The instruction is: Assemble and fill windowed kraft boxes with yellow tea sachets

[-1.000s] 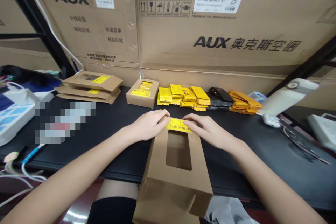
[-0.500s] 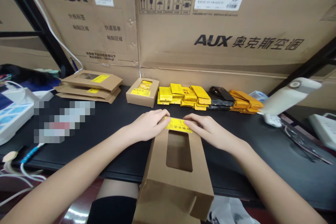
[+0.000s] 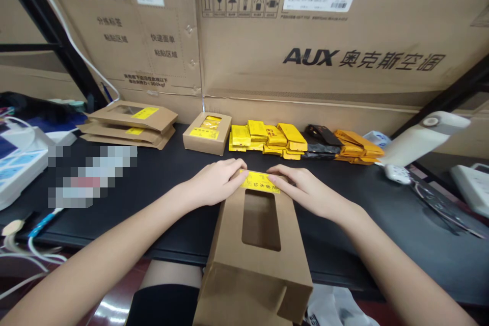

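Observation:
A brown cardboard box with a cut-out window and a yellow label lies lengthwise over the table's front edge. Its near end has a flap hanging open. My left hand grips the far left corner, thumb on top by the label. At the far right corner my right hand holds on in the same way, its thumb touching the label. The fingertips of both hands are hidden behind the box's far end. Through the window only a dark brown inside shows.
Behind the hands stand a filled box, yellow packets, black packets and orange packets. Flattened boxes are stacked at left, near a power strip. A white bottle and glasses are at right.
The view has shifted very slightly. Both hands and the box keep their places.

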`<state>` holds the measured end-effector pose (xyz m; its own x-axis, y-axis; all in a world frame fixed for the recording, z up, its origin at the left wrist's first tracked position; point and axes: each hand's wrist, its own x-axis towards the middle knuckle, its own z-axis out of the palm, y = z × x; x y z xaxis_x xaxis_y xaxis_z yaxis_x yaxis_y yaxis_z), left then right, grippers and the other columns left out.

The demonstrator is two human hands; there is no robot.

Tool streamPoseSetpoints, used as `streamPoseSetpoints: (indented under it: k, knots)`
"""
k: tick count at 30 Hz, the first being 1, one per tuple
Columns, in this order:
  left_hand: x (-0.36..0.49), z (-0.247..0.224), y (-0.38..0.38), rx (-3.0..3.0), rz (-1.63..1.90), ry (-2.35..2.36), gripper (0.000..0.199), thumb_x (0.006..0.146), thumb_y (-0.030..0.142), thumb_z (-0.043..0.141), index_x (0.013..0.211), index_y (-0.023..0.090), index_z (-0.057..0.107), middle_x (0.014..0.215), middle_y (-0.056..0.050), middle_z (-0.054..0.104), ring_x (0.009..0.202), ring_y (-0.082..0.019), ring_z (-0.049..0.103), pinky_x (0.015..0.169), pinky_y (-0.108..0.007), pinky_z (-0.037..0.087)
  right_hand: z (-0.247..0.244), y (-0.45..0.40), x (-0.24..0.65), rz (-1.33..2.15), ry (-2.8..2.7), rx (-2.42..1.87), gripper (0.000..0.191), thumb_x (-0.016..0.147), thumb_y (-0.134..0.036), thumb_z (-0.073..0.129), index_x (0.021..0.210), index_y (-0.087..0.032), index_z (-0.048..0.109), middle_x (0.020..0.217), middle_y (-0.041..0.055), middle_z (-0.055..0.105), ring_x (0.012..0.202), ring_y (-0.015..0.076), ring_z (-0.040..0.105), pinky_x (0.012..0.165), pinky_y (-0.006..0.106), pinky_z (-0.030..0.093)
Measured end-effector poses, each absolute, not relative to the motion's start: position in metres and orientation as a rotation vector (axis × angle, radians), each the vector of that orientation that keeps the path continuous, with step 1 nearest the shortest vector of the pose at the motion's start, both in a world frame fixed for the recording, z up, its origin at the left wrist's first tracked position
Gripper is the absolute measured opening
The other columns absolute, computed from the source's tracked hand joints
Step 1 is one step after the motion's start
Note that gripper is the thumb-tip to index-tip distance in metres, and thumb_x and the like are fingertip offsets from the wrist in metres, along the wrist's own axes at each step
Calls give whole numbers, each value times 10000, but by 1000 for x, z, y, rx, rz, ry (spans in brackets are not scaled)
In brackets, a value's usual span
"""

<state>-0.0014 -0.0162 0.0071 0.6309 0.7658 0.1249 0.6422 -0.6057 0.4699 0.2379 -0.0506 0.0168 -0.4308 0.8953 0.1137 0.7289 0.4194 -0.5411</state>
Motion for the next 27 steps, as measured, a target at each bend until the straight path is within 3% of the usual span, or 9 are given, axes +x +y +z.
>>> streamPoseSetpoints:
  k: [27]
  knots:
    - [-2,11,-19,2470,378,1153,391,976,436,285,1140,201,551,1183,-89,636,1051,-265,615,930,-428,466,21,-54,236,571,-2332,-1434,438,971,-478,393,1173,-163,620,1112,107,699,990,247,647,858,361,481]
